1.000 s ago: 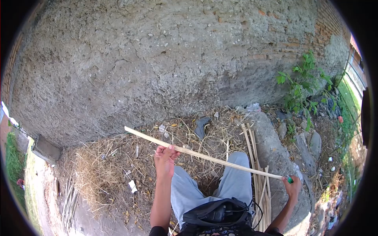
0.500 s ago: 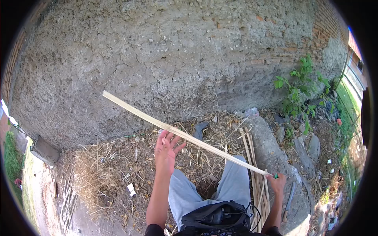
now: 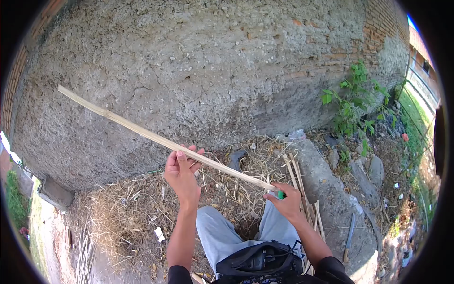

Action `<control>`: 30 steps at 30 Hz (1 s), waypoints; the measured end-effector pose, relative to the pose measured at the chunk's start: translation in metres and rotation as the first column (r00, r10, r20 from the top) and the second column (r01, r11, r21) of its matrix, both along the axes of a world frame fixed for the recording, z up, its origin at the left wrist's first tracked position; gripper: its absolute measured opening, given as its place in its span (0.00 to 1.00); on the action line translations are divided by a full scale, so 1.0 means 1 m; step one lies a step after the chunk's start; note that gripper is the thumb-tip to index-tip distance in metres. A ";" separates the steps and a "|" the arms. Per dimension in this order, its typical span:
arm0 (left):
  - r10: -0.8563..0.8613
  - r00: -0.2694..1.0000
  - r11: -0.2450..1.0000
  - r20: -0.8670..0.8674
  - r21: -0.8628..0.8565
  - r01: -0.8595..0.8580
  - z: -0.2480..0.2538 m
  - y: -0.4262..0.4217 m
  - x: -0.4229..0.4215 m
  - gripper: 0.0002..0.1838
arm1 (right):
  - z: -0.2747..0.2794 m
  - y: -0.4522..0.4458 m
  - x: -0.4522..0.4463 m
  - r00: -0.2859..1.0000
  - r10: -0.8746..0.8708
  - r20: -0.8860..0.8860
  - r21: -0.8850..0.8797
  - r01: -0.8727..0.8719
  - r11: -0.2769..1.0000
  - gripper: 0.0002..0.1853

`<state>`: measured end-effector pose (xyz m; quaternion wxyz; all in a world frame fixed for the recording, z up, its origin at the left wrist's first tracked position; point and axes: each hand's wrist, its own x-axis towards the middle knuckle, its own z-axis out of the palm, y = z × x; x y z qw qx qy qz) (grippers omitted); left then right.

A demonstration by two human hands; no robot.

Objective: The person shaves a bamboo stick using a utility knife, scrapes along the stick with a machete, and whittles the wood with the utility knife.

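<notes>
A long pale bamboo strip (image 3: pixel 137 128) slants across the view, its far end raised at the left and a node showing near that end. My right hand (image 3: pixel 286 202) grips its near end, with a small green thing partly showing by the fingers. Around the strip's middle is my left hand (image 3: pixel 182 174), the thumb on the near face and the fingers behind it, loosely curled. Below both hands are my legs in grey trousers (image 3: pixel 220 232), with a black bag (image 3: pixel 260 261) at the lap.
More bamboo strips (image 3: pixel 296 176) lie by my right leg, beside a concrete slab (image 3: pixel 326 189). A long blade with a wooden handle (image 3: pixel 350 236) rests on the slab. Dry shavings (image 3: pixel 111 220) cover the ground at left. Ahead stands a rough wall (image 3: pixel 198 71); a leafy plant (image 3: pixel 354 99) grows at right.
The bamboo strip has shifted left and up. My right hand has moved inward with its end, and my left hand has gone from open fingers beneath the strip to holding it.
</notes>
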<state>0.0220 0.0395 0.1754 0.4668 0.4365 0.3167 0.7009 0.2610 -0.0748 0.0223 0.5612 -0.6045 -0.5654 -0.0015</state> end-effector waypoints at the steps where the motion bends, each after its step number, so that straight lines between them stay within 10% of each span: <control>1: 0.022 1.000 1.000 -0.021 -0.001 -0.022 0.001 0.000 -0.007 0.16 | -0.002 -0.001 -0.001 1.000 0.001 -0.005 -0.002 -0.001 1.000 0.22; 7: 0.076 0.955 0.994 -0.287 -0.059 -0.097 -0.017 -0.014 -0.017 0.17 | 0.023 -0.009 -0.015 0.998 0.036 -0.060 -0.369 -0.056 0.928 0.20; 12: 0.043 0.619 0.993 -0.784 0.101 0.058 -0.093 -0.074 0.025 0.14 | 0.034 -0.002 -0.025 0.987 -0.029 -0.159 -0.424 -0.042 0.905 0.19; 13: 0.039 0.621 0.993 -0.783 0.098 0.061 -0.100 -0.075 0.033 0.14 | 0.034 0.000 -0.026 0.987 -0.033 -0.157 -0.426 -0.038 0.904 0.19; 15: 0.530 0.465 0.757 -0.709 0.643 0.118 -0.108 -0.075 0.043 0.16 | 0.033 0.002 -0.027 0.979 0.056 -0.196 -0.434 -0.138 0.890 0.19; 30: 0.590 0.437 0.680 -0.679 0.709 0.184 -0.109 -0.060 0.049 0.14 | 0.047 0.000 -0.023 0.987 0.141 -0.072 -0.528 -0.157 0.835 0.19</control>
